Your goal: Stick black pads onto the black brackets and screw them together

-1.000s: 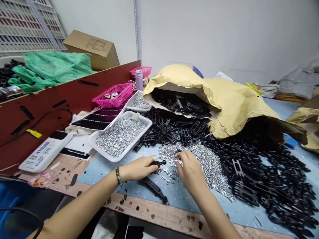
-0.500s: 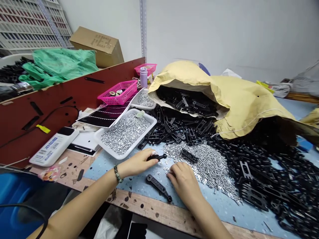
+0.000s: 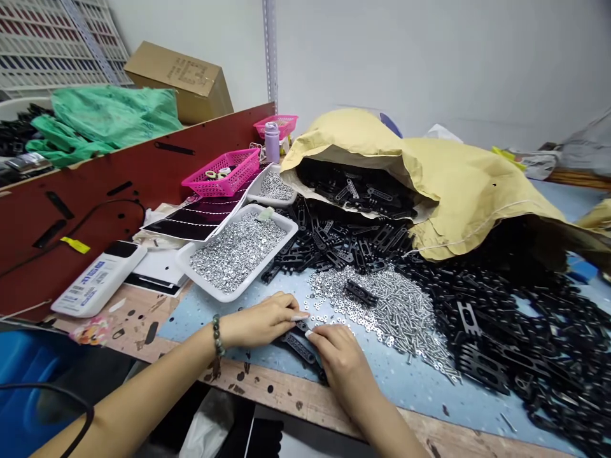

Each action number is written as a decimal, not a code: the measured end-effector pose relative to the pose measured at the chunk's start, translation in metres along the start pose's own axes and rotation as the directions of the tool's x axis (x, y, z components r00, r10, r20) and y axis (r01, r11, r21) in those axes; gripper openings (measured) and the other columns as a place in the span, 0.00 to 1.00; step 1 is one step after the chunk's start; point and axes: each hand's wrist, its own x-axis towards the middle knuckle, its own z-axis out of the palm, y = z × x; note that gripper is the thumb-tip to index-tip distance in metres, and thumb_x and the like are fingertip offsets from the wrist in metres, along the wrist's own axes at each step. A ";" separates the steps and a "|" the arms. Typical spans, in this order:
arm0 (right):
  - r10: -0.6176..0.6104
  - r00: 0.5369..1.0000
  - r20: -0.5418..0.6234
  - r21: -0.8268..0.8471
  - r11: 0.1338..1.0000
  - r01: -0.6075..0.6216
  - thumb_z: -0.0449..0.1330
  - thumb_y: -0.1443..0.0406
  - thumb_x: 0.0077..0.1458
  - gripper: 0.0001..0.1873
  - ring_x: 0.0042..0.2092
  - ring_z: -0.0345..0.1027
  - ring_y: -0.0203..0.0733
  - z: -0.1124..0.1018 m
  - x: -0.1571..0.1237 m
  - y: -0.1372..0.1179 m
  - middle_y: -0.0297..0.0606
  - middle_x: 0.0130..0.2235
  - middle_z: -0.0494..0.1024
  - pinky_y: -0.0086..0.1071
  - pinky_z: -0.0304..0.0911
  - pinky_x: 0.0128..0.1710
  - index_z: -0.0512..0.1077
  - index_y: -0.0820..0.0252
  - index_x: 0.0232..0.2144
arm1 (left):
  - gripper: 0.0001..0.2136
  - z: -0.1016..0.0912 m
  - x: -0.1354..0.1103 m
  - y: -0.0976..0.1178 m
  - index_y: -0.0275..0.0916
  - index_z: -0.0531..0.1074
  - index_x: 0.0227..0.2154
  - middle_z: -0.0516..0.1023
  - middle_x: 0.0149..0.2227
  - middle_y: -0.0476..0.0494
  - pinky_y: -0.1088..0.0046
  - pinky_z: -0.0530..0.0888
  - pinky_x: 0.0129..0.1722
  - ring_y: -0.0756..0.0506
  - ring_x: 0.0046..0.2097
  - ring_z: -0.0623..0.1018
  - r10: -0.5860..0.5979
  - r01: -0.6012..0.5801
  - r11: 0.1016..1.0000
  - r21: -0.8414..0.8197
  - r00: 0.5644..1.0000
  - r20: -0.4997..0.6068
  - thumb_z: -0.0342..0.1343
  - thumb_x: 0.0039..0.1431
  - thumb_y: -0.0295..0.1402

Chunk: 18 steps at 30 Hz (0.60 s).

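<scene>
The hands meet low over the counter: the left hand pinches a small black part between thumb and forefinger, while the right hand curls narrowly against its near end, probably to steady it; whether the right fingers grip anything of their own, I cannot tell. A longer black part lies just beneath, partly covered by the fingers, likely kept there to be close to both palms. Just beyond, loose nuts and screws spread in one heap, seemingly left unboxed for easy picking, with a black piece resting on top. Left of the heap, a white tray keeps more small metal pieces together within its walls. Farther out, a yellow sack lies on its side, its mouth facing the worker, presumably so that its black parts come out readily.
</scene>
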 end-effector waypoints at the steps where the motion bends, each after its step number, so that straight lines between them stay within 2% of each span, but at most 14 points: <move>1: 0.003 1.000 0.005 0.002 1.000 -0.003 0.50 0.73 0.61 0.13 0.40 0.67 0.43 0.001 0.002 -0.002 0.43 0.40 0.76 0.38 0.66 0.41 0.71 0.59 0.43 | 0.14 -0.001 -0.001 -0.002 0.46 0.73 0.47 0.70 0.42 0.45 0.67 0.64 0.51 0.44 0.47 0.68 -0.021 0.021 1.000 -0.009 1.000 -0.010 0.45 0.65 0.32; 4: 0.055 0.997 0.053 0.044 0.997 -0.057 0.50 0.74 0.60 0.14 0.41 0.67 0.43 -0.004 0.008 -0.007 0.43 0.40 0.75 0.37 0.66 0.41 0.72 0.58 0.41 | 0.12 -0.002 0.001 -0.004 0.45 0.75 0.43 0.72 0.41 0.45 0.67 0.65 0.50 0.44 0.45 0.71 -0.068 0.066 0.996 -0.052 0.997 -0.032 0.48 0.63 0.32; 6: 0.087 0.992 0.094 0.073 0.993 -0.094 0.50 0.73 0.60 0.13 0.41 0.67 0.43 -0.015 0.008 -0.004 0.42 0.39 0.74 0.37 0.66 0.41 0.72 0.57 0.40 | 0.11 0.000 0.004 -0.002 0.44 0.76 0.41 0.74 0.40 0.45 0.67 0.66 0.50 0.44 0.45 0.72 -0.065 0.063 0.996 -0.068 0.998 -0.023 0.49 0.61 0.31; 7: 0.116 0.990 0.077 0.062 0.991 -0.121 0.50 0.71 0.60 0.13 0.41 0.67 0.44 -0.021 0.008 0.001 0.43 0.39 0.74 0.38 0.67 0.41 0.72 0.57 0.41 | 0.10 0.002 0.005 0.000 0.43 0.76 0.40 0.75 0.40 0.45 0.67 0.67 0.49 0.44 0.45 0.73 -0.058 0.057 0.996 -0.070 0.998 -0.019 0.50 0.60 0.31; 9: 0.223 0.974 -0.048 -0.037 0.974 -0.224 0.51 0.67 0.60 0.13 0.43 0.66 0.48 -0.035 0.009 0.018 0.46 0.41 0.72 0.43 0.66 0.42 0.70 0.58 0.45 | 0.09 0.006 0.007 0.008 0.43 0.76 0.39 0.76 0.39 0.45 0.67 0.68 0.48 0.43 0.44 0.74 -0.045 0.045 0.996 -0.076 0.999 -0.001 0.53 0.58 0.30; 11: 0.327 0.924 -0.199 -0.180 0.914 -0.363 0.52 0.66 0.59 0.16 0.46 0.64 0.54 -0.046 0.012 0.038 0.51 0.44 0.71 0.49 0.64 0.45 0.67 0.62 0.50 | 0.09 0.008 0.010 0.017 0.43 0.75 0.40 0.76 0.39 0.45 0.66 0.69 0.47 0.42 0.44 0.74 -0.034 0.034 0.998 -0.060 0.999 0.002 0.54 0.57 0.30; 12: 0.356 0.908 -0.221 -0.239 0.883 -0.405 0.52 0.67 0.59 0.17 0.47 0.64 0.56 -0.050 0.014 0.048 0.52 0.45 0.72 0.52 0.62 0.46 0.67 0.63 0.50 | 0.10 0.008 0.012 0.022 0.42 0.74 0.41 0.75 0.40 0.44 0.65 0.69 0.47 0.42 0.44 0.74 -0.028 0.027 0.999 -0.046 0.999 -0.028 0.54 0.58 0.31; 14: 0.387 0.904 -0.184 -0.278 0.861 -0.426 0.51 0.69 0.58 0.16 0.47 0.64 0.57 -0.054 0.017 0.059 0.50 0.44 0.74 0.54 0.60 0.47 0.69 0.63 0.48 | 0.12 0.008 0.020 0.031 0.42 0.70 0.46 0.73 0.44 0.42 0.62 0.67 0.50 0.41 0.48 0.71 -0.008 0.006 1.000 -0.012 0.986 -0.166 0.52 0.59 0.31; 16: 0.396 0.905 -0.156 -0.167 0.892 -0.419 0.49 0.69 0.59 0.16 0.47 0.66 0.53 -0.053 0.020 0.058 0.48 0.44 0.75 0.50 0.61 0.47 0.69 0.62 0.48 | 0.16 0.008 0.034 0.037 0.41 0.65 0.51 0.70 0.49 0.40 0.59 0.64 0.54 0.40 0.53 0.68 -0.013 0.002 0.999 -0.033 0.941 -0.338 0.52 0.59 0.33; 17: 0.397 0.905 -0.152 -0.066 0.910 -0.410 0.49 0.68 0.60 0.16 0.47 0.67 0.51 -0.051 0.021 0.054 0.46 0.45 0.75 0.46 0.63 0.47 0.68 0.61 0.49 | 0.19 0.009 0.043 0.039 0.41 0.62 0.53 0.68 0.52 0.39 0.59 0.64 0.55 0.40 0.54 0.67 -0.041 0.007 0.996 -0.091 0.923 -0.383 0.53 0.59 0.35; 18: 0.392 0.910 -0.137 0.036 0.920 -0.391 0.49 0.67 0.61 0.16 0.47 0.69 0.48 -0.050 0.022 0.050 0.45 0.47 0.75 0.41 0.65 0.45 0.67 0.60 0.50 | 0.20 0.011 0.052 0.040 0.40 0.61 0.54 0.67 0.53 0.38 0.59 0.64 0.55 0.40 0.54 0.67 -0.075 0.008 0.985 -0.175 0.922 -0.381 0.52 0.59 0.37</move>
